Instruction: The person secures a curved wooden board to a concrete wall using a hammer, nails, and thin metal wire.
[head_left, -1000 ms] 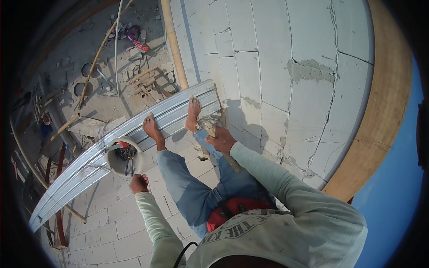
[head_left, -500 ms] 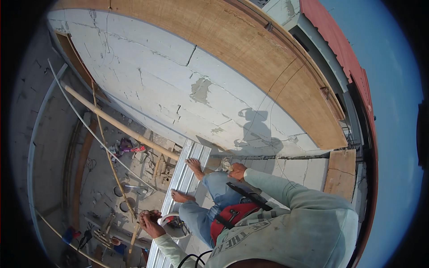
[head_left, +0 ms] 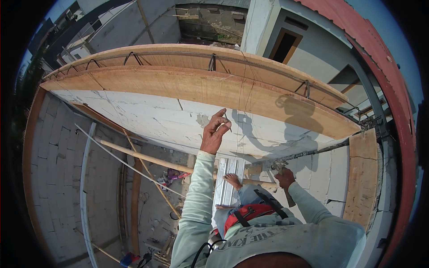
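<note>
My left hand [head_left: 214, 132] is raised against the white block wall [head_left: 147, 117], thumb and forefinger pinched on a thin nail [head_left: 228, 123]. Thin strings [head_left: 240, 102] hang down the wall just right of it. Lower right, my right hand [head_left: 285, 178] grips a hammer [head_left: 279, 166] by its wooden handle, its head close to the wall's block joint. My bare feet [head_left: 232, 180] rest on a ribbed metal plank [head_left: 225, 169] below.
Curved wooden form boards [head_left: 178, 82] with steel rebar [head_left: 213, 61] cap the wall. A wooden board [head_left: 363, 178] stands at the right. A bamboo pole [head_left: 147, 158] and slanted sticks cross the deep drop on the left, with tools on the floor far below.
The view has swung up from the floor to the wall top. My left hand rose from beside the bucket to the wall, now pinching a nail. The right hand stays low with the hammer.
</note>
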### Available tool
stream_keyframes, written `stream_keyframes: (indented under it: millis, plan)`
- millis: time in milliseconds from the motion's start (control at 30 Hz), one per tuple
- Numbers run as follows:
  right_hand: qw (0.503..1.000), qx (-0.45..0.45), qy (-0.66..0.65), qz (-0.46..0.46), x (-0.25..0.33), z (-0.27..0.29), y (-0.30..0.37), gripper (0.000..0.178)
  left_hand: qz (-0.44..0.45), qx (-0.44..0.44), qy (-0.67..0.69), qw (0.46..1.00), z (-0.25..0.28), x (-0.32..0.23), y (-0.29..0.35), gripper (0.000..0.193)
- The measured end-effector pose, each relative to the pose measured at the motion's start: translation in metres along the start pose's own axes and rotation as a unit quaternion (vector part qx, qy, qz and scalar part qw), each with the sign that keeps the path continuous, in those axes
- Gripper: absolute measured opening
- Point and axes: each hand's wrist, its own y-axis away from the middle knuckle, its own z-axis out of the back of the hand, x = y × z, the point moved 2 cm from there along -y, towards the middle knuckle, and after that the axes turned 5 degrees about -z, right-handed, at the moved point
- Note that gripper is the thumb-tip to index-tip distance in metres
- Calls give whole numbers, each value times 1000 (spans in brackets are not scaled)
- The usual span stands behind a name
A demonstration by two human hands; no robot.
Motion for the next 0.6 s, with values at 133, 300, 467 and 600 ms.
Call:
stream_keyframes:
  millis: [133,300,467,600]
  plan:
    - [992,-40,-104,60,18,19,9,27,9,49,0,999,-26,12,-14,9]
    - [951,-107,-243,159,77,52,37,31,51,11,78,996,-46,12,-19,9]
    - [911,-178,-165,334,167,90,55,19,62,45,96,992,-60,20,-21,8]
    - [878,-166,-203,399,221,86,57,18,83,-30,150,985,-51,5,-7,8]
